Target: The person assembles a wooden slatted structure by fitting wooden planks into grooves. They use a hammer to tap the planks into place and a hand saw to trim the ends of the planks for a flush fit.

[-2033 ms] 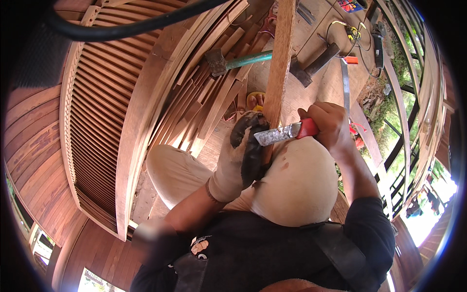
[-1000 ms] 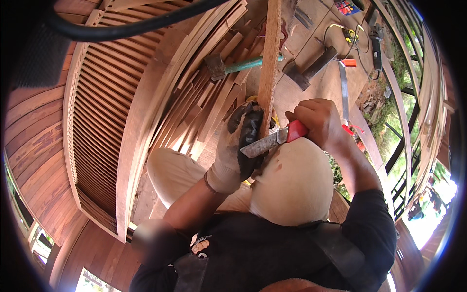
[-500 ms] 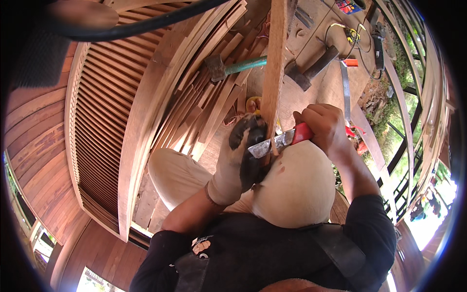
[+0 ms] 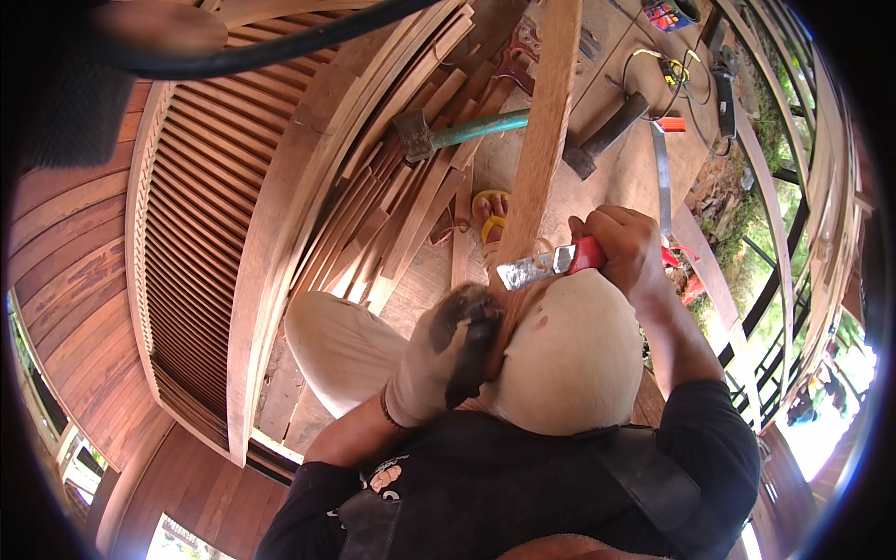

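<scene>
On remote view, I find the left hand (image 4: 451,350) left of the knee (image 4: 574,364), gripping the strip (image 4: 544,121) there; beyond the knee, the right hand (image 4: 623,243) clenches the knife (image 4: 563,260), blade crossing the strip. I judge shaving in hand; the next stroke calls for steady support.

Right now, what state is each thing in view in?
Left hand: gloved, closed on wooden strip
Right hand: bare, closed on red knife
Red knife: blade bare, crossing wooden strip
Wooden strip: held, slanted
Teal-handled hammer: lying down
Dark-handled tool: lying, partly hidden
Black power tool: lying; on/off unclear
</scene>
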Action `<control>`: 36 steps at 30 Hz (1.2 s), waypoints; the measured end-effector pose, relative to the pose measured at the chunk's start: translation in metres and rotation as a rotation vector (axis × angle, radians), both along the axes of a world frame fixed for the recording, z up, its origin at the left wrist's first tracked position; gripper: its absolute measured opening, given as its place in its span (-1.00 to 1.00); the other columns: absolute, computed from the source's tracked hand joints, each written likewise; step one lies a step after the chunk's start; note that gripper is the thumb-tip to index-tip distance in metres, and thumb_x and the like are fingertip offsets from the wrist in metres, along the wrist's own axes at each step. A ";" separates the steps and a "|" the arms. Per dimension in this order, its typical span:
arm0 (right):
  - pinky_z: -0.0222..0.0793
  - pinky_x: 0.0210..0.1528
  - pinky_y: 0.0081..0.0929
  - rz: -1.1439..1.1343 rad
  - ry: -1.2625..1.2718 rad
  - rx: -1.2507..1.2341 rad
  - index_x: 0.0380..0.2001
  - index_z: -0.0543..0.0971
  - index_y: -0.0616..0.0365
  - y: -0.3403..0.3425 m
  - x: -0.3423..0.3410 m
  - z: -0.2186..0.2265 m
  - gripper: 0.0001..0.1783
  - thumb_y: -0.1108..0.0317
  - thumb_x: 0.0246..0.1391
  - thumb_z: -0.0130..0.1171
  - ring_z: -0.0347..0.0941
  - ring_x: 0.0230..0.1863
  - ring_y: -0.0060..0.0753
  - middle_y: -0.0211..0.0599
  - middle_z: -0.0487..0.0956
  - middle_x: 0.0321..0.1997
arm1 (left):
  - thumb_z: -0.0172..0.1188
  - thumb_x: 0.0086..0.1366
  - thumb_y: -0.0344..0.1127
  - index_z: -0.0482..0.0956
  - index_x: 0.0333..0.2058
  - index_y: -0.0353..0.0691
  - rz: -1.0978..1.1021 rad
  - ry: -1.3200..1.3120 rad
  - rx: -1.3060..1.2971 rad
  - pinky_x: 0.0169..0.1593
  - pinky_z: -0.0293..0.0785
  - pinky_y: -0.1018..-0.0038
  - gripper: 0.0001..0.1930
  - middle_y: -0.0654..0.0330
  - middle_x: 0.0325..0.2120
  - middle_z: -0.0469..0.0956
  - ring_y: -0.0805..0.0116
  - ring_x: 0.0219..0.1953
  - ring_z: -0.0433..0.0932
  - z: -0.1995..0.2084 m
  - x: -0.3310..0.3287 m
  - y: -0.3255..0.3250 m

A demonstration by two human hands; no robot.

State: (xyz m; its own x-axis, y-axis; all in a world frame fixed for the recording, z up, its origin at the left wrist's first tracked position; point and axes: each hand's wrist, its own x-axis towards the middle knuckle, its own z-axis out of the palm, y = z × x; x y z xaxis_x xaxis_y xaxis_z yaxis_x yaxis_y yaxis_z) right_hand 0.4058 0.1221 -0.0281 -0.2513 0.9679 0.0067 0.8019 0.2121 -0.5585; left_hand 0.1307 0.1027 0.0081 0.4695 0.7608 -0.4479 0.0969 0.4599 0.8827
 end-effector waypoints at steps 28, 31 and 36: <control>0.01 -0.62 -0.52 -0.732 1.504 -0.417 -0.38 0.54 0.12 0.058 0.017 -0.040 -0.75 0.19 0.30 0.22 0.14 -0.69 -0.69 -0.51 0.36 -0.69 | 0.09 0.39 -0.39 0.43 0.04 -0.45 -0.154 0.259 0.005 0.01 0.55 0.27 -0.69 -0.08 -0.17 0.62 -0.02 -0.17 0.63 -0.026 -0.071 -0.063; -0.04 -0.61 -0.55 -0.653 1.393 -0.423 -0.37 0.50 0.07 0.067 -0.003 -0.033 -0.81 0.26 0.28 0.23 0.10 -0.70 -0.70 -0.55 0.32 -0.64 | 0.10 0.37 -0.40 0.41 0.04 -0.48 -0.259 0.314 0.233 -0.08 0.58 0.24 -0.66 -0.09 -0.25 0.63 0.01 -0.22 0.63 -0.041 -0.069 -0.057; 0.05 -0.59 -0.56 -0.715 1.357 -0.331 -0.41 0.50 0.12 0.053 -0.019 -0.015 -0.79 0.31 0.26 0.27 0.17 -0.66 -0.67 -0.58 0.33 -0.63 | 0.10 0.38 -0.35 0.46 0.05 -0.27 -0.313 0.121 0.364 -0.25 0.58 0.26 -0.71 0.05 -0.28 0.59 0.14 -0.32 0.64 -0.047 -0.044 -0.016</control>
